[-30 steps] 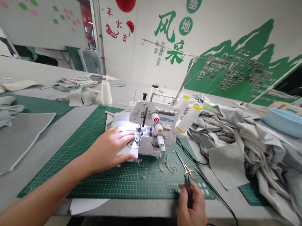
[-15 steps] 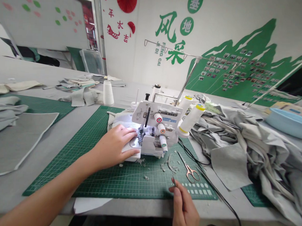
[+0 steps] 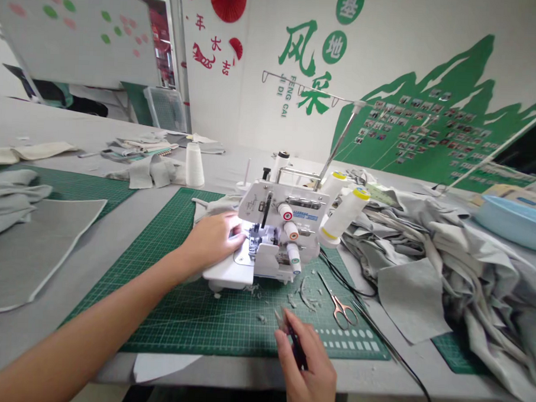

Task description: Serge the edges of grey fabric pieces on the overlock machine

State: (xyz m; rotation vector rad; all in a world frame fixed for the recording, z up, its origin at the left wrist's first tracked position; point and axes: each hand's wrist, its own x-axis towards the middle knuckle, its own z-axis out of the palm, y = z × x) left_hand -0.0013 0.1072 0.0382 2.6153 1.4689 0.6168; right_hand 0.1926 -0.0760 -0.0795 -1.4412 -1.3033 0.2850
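Observation:
A white overlock sewing machine [image 3: 265,257] stands on a green cutting mat [image 3: 191,328], its work light on. My left hand [image 3: 215,237] is at the left of its presser foot, with fingers curled in and thumb by the needle area; what they pinch, if anything, is hidden. Behind this hand a piece of grey fabric [image 3: 212,205] lies beside the machine. Low in front of the machine, my right hand [image 3: 308,363] is closed around dark-handled thread snips [image 3: 296,344], their pointed metal tips facing up and left.
Scissors [image 3: 341,308] and fabric trimmings [image 3: 307,294] lie right of the machine. A heap of grey fabric [image 3: 410,290] and a blue basin [image 3: 516,221] are farther right. Thread cones [image 3: 350,213] stand behind. A white-edged grey panel [image 3: 39,244] lies left. Black cables [image 3: 403,367] run down the right.
My left hand has drawn back from the machine's front plate and curled its fingers by the needle. My right hand has moved left, and the snips now show clearly.

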